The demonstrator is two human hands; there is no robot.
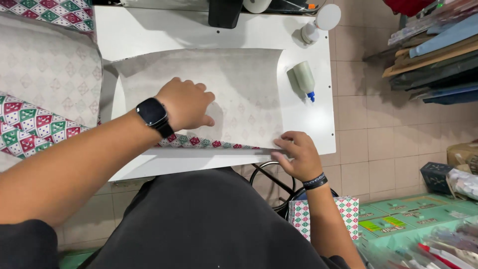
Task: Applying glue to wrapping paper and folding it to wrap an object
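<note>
A piece of fabric (249,89) lies pale side up on the white table (164,30), its red, green and white patterned side showing along the folded near edge. My left hand (185,103), with a black watch on the wrist, presses flat on the middle of the fabric. At the near right corner of the fabric, my right hand (296,154) pinches the edge at the table's front edge. A black band is on that wrist.
A small pale bottle with a blue tip (304,78) lies on the table right of the fabric. A white bottle (311,31) stands farther back. More patterned fabric (30,124) hangs at left. Folded cloth stacks (438,55) sit at right, green boxes (393,219) on the floor.
</note>
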